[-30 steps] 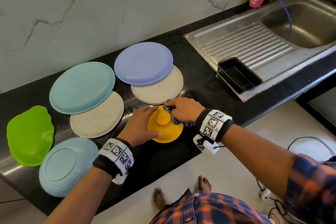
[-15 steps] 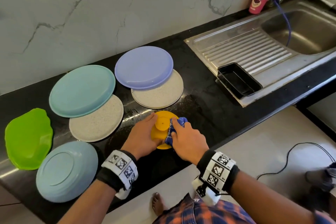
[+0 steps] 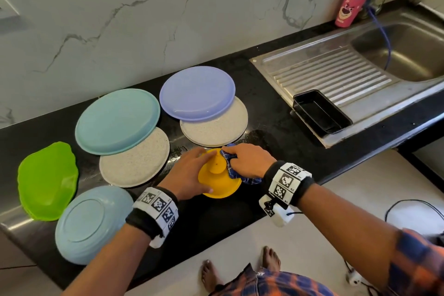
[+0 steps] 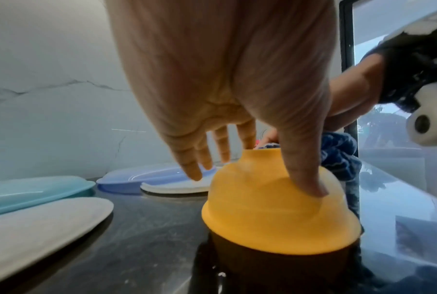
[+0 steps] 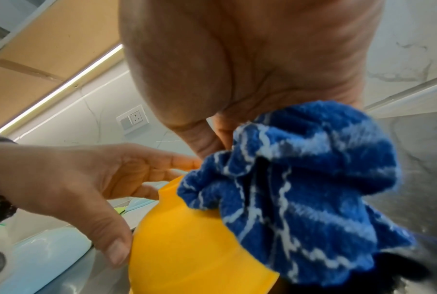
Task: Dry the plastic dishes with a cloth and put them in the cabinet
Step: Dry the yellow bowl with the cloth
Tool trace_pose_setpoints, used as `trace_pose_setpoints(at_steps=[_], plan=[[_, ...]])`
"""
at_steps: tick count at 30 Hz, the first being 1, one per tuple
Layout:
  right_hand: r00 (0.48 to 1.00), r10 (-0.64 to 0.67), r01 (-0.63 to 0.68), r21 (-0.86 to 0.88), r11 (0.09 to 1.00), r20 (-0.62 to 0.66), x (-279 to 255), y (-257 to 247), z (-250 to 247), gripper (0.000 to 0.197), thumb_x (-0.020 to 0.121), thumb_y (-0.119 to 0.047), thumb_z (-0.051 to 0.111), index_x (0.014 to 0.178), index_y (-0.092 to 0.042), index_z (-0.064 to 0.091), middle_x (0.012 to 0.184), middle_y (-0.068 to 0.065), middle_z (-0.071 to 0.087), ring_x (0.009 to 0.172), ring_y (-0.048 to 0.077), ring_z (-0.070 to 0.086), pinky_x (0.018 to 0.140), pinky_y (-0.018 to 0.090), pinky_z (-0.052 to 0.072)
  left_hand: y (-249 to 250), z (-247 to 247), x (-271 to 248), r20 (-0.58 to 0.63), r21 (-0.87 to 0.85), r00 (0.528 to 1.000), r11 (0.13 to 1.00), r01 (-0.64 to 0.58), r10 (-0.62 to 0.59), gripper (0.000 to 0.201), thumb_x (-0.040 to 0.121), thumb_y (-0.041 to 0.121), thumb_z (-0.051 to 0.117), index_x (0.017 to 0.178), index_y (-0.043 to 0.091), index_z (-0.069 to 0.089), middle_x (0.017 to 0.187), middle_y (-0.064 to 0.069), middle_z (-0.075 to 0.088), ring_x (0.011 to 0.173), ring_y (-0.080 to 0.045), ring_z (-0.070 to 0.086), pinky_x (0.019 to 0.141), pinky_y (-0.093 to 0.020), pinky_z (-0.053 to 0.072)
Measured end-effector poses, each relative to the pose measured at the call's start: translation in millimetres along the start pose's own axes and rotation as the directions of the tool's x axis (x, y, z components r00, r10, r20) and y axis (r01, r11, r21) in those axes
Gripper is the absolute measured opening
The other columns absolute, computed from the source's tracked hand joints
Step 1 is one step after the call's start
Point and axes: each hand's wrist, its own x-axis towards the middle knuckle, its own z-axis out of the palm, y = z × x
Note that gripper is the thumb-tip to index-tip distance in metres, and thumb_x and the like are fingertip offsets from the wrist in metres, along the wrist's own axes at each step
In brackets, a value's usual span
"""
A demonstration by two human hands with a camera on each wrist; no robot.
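A yellow plastic bowl (image 3: 219,185) (image 4: 275,214) (image 5: 187,248) stands upside down on the black counter (image 3: 271,115). My left hand (image 3: 192,170) (image 4: 224,89) (image 5: 74,175) steadies it from the left, thumb on the near side and fairly straight fingers reaching past the far side. My right hand (image 3: 249,161) (image 5: 262,59) grips a bunched blue cloth (image 3: 231,168) (image 4: 337,157) (image 5: 300,189) and presses it against the bowl's raised base on the right.
Upside-down plates lie left and behind: lavender (image 3: 197,94), teal (image 3: 117,120), two speckled grey (image 3: 134,161) (image 3: 216,127), green (image 3: 46,180), light blue (image 3: 91,223). A black tray (image 3: 322,114) sits on the steel drainboard beside the sink (image 3: 396,53). A pink cup (image 3: 348,9) stands behind.
My right hand has swept the cloth round the bowl, from its near side half a second ago to its far right now. The left hand stays on the bowl.
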Motion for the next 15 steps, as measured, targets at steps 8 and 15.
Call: trace_pose_setpoints(at_steps=[8,15], plan=[[0.979,0.092,-0.077,0.09,0.993,-0.183,-27,-6,46,0.053,0.102,-0.037,0.036,0.154,-0.031,0.027,0.136,0.017,0.048,0.113,0.041,0.055,0.093,0.042,0.045,-14,9,7,0.006,-0.113,0.996,0.989,-0.092,0.093,0.11,0.068,0.034,0.089,0.156,0.029,0.023,0.163,0.008,0.018,0.148,-0.014,0.021,0.118,-0.026,0.015],[0.981,0.101,-0.084,0.104,0.991,-0.168,-43,-13,69,0.059,0.102,-0.039,0.037,0.157,-0.035,0.014,0.147,0.014,0.035,0.115,0.042,0.055,0.093,0.044,0.047,13,31,-5,-0.227,-0.043,0.97,0.996,0.076,-0.084,0.096,0.079,0.044,0.076,0.155,0.014,0.026,0.158,-0.007,0.032,0.137,-0.031,0.04,0.113,-0.036,0.03]])
